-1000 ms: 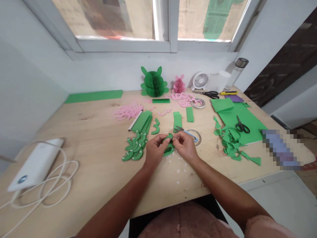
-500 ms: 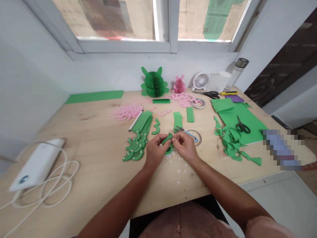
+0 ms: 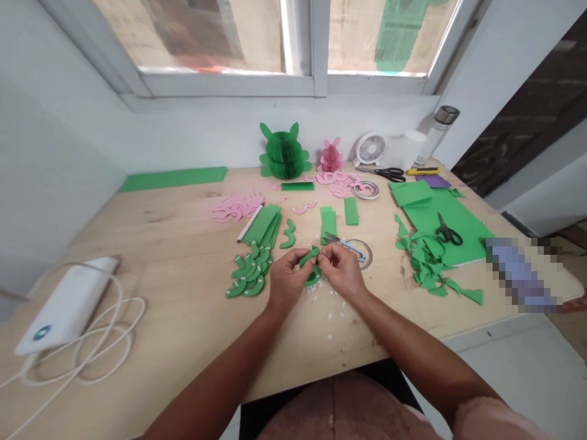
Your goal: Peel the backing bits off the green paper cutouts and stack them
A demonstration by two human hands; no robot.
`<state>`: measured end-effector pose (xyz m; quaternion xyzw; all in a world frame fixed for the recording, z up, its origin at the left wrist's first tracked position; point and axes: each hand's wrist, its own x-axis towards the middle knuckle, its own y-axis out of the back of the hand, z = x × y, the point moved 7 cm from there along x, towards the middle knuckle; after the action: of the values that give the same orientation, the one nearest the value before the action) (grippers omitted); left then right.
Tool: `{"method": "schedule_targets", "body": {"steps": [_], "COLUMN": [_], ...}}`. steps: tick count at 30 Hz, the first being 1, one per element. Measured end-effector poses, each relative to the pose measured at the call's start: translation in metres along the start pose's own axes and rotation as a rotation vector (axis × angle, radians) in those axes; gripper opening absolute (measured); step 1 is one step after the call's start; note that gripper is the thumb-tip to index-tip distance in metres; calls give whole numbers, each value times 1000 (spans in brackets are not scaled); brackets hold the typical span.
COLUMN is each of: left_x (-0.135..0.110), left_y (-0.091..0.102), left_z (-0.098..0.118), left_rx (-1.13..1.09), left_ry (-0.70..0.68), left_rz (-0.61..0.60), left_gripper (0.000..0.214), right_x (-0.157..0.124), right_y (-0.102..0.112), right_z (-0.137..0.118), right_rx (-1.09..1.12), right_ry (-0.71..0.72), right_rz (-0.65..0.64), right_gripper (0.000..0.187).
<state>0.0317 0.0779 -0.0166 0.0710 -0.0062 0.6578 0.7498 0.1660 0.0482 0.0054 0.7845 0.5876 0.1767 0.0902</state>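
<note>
Between both hands is a curved green paper cutout (image 3: 312, 279), low over the table. My left hand (image 3: 290, 276) is closed with thumb and fingers on it. The fingertips of my right hand (image 3: 340, 267) pinch at its upper right edge; whether a bit of tape is between them is too small to see. Just beyond my right hand lie blue-handled scissors (image 3: 353, 248) and a roll of tape (image 3: 369, 260). To the left sits a pile of green curved cutouts (image 3: 250, 272) with white tape bits. White scraps (image 3: 330, 316) are scattered below the hands.
Green strips (image 3: 261, 226), pink cutouts (image 3: 236, 208) and a green paper figure (image 3: 283, 156) are farther back. At right, black scissors (image 3: 448, 232) lie on green sheets (image 3: 468, 244) beside green offcuts (image 3: 426, 263). A white power bank-like box (image 3: 68, 305) with cable is at left.
Both hands stay almost in place, still on the green cutout. The whole view has shifted very slightly; nothing else visibly moved.
</note>
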Motion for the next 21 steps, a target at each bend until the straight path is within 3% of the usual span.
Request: {"method": "schedule_targets", "body": {"steps": [10, 21], "left_x": [-2, -5], "left_y": [2, 4], "left_z": [13, 24], "left_rx": [125, 251], "left_ry": [-99, -175], "left_rz": [35, 72], "left_gripper": [16, 14], "right_x": [-1, -3], "right_y": [4, 1], "right_z": [-11, -4], "right_rx": [7, 100], "right_ry": [28, -17], "right_rz": [27, 28], "right_gripper": [4, 8]}}
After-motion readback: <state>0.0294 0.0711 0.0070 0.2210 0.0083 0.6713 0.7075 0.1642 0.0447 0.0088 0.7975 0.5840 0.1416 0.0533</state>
